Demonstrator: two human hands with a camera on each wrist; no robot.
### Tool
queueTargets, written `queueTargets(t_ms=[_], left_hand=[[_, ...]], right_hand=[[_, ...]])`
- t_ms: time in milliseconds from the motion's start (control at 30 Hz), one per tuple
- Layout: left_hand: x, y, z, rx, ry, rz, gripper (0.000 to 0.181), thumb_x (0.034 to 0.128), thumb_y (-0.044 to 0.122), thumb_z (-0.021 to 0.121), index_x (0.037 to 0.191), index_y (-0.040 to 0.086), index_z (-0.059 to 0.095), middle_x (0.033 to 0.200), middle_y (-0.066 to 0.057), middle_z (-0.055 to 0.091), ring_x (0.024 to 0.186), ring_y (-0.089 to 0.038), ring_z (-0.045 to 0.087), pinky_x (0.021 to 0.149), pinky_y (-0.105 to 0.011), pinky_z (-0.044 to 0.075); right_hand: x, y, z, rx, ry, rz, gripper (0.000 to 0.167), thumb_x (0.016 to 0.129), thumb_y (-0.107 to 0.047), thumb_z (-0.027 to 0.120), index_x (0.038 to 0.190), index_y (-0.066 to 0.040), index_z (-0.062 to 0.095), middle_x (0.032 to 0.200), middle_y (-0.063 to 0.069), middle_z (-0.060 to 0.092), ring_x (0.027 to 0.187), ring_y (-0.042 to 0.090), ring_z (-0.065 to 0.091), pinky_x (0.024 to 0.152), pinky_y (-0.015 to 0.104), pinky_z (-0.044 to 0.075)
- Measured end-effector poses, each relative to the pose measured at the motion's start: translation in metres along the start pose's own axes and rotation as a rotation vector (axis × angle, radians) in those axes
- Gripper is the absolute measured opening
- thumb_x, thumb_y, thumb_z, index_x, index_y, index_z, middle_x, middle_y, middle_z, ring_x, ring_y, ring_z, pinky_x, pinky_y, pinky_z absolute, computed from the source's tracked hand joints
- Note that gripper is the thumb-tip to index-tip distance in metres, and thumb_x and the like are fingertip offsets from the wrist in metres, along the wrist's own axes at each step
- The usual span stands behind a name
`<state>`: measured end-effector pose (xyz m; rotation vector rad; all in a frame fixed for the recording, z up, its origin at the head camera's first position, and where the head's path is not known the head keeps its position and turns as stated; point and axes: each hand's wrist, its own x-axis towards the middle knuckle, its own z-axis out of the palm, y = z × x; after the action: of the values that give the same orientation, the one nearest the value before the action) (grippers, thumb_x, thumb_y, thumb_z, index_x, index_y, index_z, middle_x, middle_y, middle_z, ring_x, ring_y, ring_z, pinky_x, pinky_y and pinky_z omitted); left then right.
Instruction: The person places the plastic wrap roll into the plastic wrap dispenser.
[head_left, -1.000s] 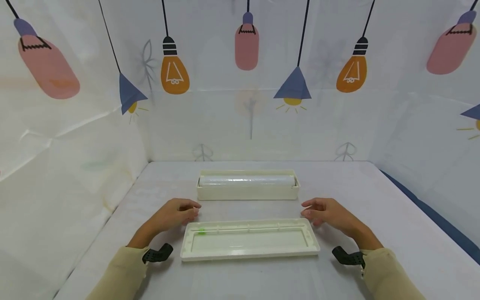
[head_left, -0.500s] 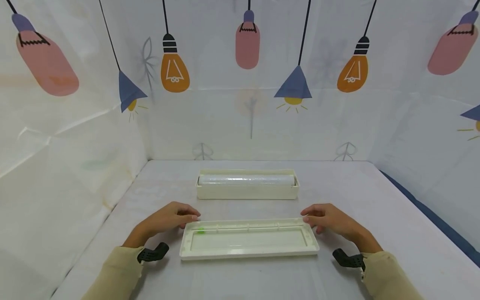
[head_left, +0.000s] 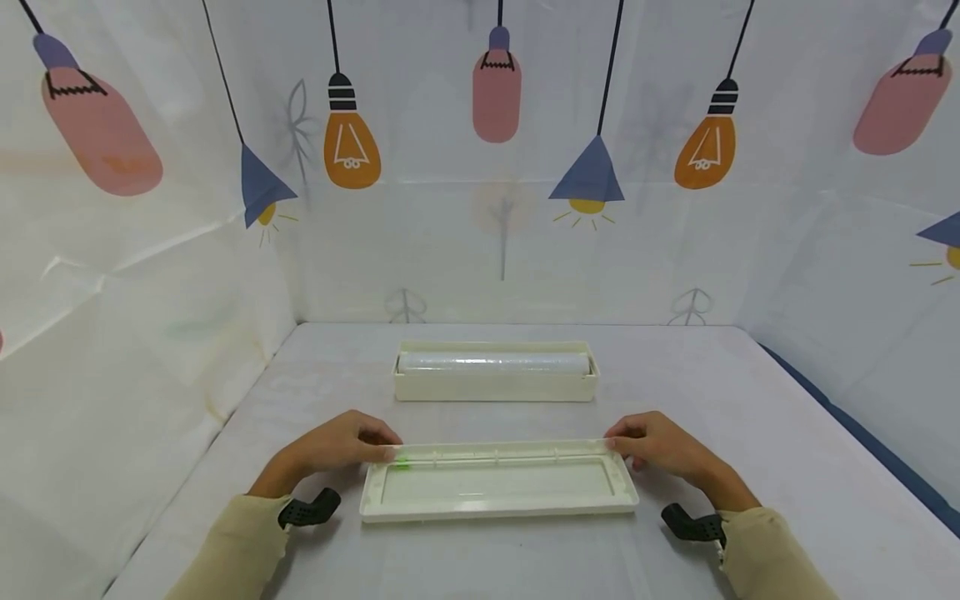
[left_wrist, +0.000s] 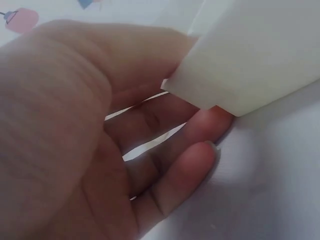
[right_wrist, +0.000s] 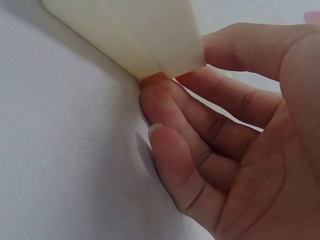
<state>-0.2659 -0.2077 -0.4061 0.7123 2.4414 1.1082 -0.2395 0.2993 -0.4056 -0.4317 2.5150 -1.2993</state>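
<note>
A long cream plastic lid (head_left: 495,487) lies on the table in front of me, inner side up, with a rail and a small green slider (head_left: 402,463) along its far side. My left hand (head_left: 337,443) pinches the lid's far left corner, and my right hand (head_left: 667,450) pinches the far right corner. Seen from the left wrist, the thumb is against the lid's end (left_wrist: 250,55) and fingertips reach under it. In the right wrist view the thumb and fingers likewise hold the other end (right_wrist: 150,37); the fingertips are partly hidden beneath.
Behind the lid stands a cream box (head_left: 495,387) without a cover, holding a shiny roll of cling film (head_left: 495,362). A white cloth covers the table (head_left: 750,375). White sheets printed with lamps (head_left: 450,250) hang at the back and sides.
Both hands have come down and inward from beside the lid onto its far corners and now grip it. Lid and box stay in about the same place.
</note>
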Motion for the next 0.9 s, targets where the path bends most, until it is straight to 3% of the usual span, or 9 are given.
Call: queueTargets(t_ms=[267, 600, 900], left_hand=[[0.0036, -0.0026, 0.0034, -0.023, 0.09, 0.007, 0.019, 0.0929, 0.024, 0.072, 0.103, 0.01, 0.078, 0.092, 0.0, 0.07, 0.081, -0.018, 0.055, 0.066, -0.028, 0.045], [0.0072, -0.0051, 0.0043, -0.077, 0.264, -0.075, 0.019, 0.0933, 0.028, 0.072, 0.103, 0.013, 0.078, 0.103, -0.002, 0.07, 0.088, -0.02, 0.06, 0.068, -0.035, 0.053], [0.0074, -0.0015, 0.0048, -0.167, 0.326, -0.082, 0.024, 0.0912, 0.03, 0.075, 0.103, 0.009, 0.078, 0.102, -0.006, 0.072, 0.082, -0.02, 0.063, 0.064, -0.036, 0.057]], right_hand=[[-0.001, 0.0004, 0.0005, 0.019, 0.018, -0.007, 0.028, 0.097, -0.024, 0.067, 0.109, 0.0, 0.072, 0.101, 0.008, 0.07, 0.082, 0.022, 0.061, 0.066, 0.033, 0.054], [0.0014, 0.0008, 0.0038, 0.04, 0.108, -0.009, 0.026, 0.098, -0.024, 0.067, 0.11, -0.002, 0.071, 0.104, 0.009, 0.071, 0.089, 0.024, 0.064, 0.071, 0.036, 0.057], [0.004, 0.0002, 0.0066, 0.14, 0.224, 0.054, 0.034, 0.1, -0.027, 0.063, 0.117, 0.002, 0.066, 0.109, 0.013, 0.069, 0.088, 0.025, 0.069, 0.073, 0.037, 0.058]])
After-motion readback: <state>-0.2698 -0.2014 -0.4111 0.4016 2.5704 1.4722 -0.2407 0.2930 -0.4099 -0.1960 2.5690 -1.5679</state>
